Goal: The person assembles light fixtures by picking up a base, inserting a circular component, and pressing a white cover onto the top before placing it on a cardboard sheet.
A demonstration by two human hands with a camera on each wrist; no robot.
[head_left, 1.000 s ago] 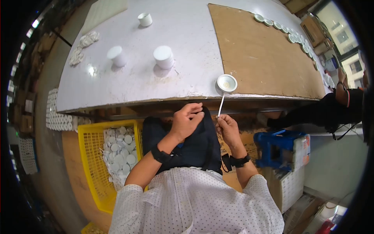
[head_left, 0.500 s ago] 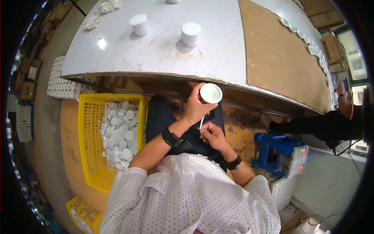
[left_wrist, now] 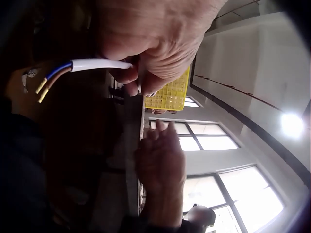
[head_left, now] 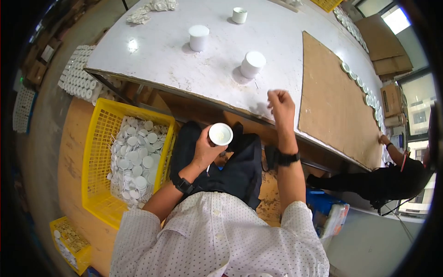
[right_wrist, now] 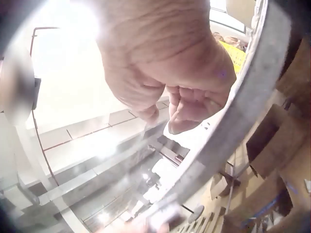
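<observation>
Low over the lap, my left hand (head_left: 201,153) grips a white round cup-shaped fitting (head_left: 221,134) by its side, its open face turned up. A short white cable (head_left: 207,171) hangs below it. In the left wrist view that cable (left_wrist: 99,64) ends in a blue wire (left_wrist: 58,69) and a brown wire (left_wrist: 59,76) with brass-coloured tips; the fitting itself is hidden there. My right hand (head_left: 283,110) is raised over the front edge of the table, fingers loosely bent around nothing. Nearest to it on the tabletop stands a stack of white round pieces (head_left: 253,64).
Two more white cylinders (head_left: 199,38) (head_left: 239,15) stand on the white table (head_left: 166,57). A brown board (head_left: 337,101) covers its right side, with rows of small round fittings (head_left: 368,99). A yellow basket (head_left: 92,171) of white discs sits at left. Another person (head_left: 392,180) is at right.
The fitting went from the table edge into my left hand and down over the lap. My right hand let go of the cable and rose toward the table. The head view shifted.
</observation>
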